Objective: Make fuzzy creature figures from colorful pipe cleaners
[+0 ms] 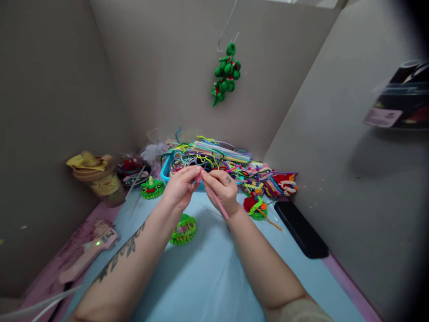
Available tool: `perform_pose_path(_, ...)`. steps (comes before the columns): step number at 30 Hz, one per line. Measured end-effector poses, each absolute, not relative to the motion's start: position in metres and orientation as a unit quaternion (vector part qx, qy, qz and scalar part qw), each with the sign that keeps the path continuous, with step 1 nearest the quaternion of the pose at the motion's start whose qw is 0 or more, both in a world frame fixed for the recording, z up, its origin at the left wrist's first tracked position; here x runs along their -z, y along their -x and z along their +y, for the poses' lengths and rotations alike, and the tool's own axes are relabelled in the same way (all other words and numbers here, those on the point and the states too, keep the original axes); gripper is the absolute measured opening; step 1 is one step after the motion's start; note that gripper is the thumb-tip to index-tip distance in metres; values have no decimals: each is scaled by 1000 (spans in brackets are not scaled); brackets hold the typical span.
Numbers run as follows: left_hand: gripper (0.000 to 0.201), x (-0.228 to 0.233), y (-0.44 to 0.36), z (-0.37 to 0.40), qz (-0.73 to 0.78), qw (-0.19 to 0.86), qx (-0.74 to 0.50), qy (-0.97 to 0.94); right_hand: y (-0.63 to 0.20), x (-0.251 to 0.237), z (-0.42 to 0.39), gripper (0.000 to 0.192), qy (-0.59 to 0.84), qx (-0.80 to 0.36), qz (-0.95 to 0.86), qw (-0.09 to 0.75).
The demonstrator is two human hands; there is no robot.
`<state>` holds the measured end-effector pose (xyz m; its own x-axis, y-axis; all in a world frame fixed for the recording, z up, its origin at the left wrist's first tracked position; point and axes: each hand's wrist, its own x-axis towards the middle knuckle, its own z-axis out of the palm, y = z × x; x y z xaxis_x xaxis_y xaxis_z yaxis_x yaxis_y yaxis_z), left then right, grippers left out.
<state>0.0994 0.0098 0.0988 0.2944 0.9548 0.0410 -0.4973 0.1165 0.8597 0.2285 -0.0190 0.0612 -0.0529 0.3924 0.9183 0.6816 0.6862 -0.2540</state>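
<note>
Head view: both hands meet above the light blue mat, just in front of the pile of pipe cleaners.
Left hand (181, 185): fingers are bent and pinch the top end of a pink pipe cleaner (217, 202); the fingertips touch those of the other hand.
Right hand (223, 190): fingers are curled around the same pink pipe cleaner; its free end runs down and out below the hand, toward the wrist.
Why held so: I judge that both hands pinch at one point because the thin stem bends only where it is fixed between fingertips.
Blue tray (165, 172): it holds a tangle of pipe cleaners in many colours, directly behind the hands, so it is within easy reach.
Finished pieces: a green frog figure (152, 188) lies left of the hands; a green round piece (183, 230) lies under the left forearm; a red and green piece (255, 206) lies right of the right hand.
Surface: light blue mat (208, 277) with a pink border; a pink glue gun (89, 252) rests on the left edge, a black phone (300, 228) on the right edge.
Room: grey partition walls close the desk on three sides; a green ornament (227, 71) hangs on a wire at the back wall; a cup with a yellow cloth (97, 172) stands in the left corner.
</note>
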Motion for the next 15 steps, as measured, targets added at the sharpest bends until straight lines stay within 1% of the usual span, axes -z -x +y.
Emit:
perform_pose_path(3, 20, -97, -102, 11, 281, 700, -532, -384, -228, -56, -16, 36, 378, 148, -735, 543)
perform_pose_path(5, 23, -98, -102, 12, 279, 698, -544, -372, -226, -57, -15, 37, 373, 145, -742, 538)
perform_pose_path(7, 26, -100, -101, 12, 273, 697, -545, -379, -225, -60, -14, 36, 364, 126, -738, 554)
perform_pose_path(10, 25, -102, -101, 10, 260, 677, -527, -444, -224, -69, -17, 31, 359, 83, -701, 610)
perform_pose_path(12, 23, -102, -101, 6, 263, 628, -523, -513, -224, -76, -21, 27, 372, 53, -669, 642)
perform_pose_path(15, 23, -101, -102, 1, 304, 477, -523, -638, -224, -87, -28, 22, 409, 2, -635, 655)
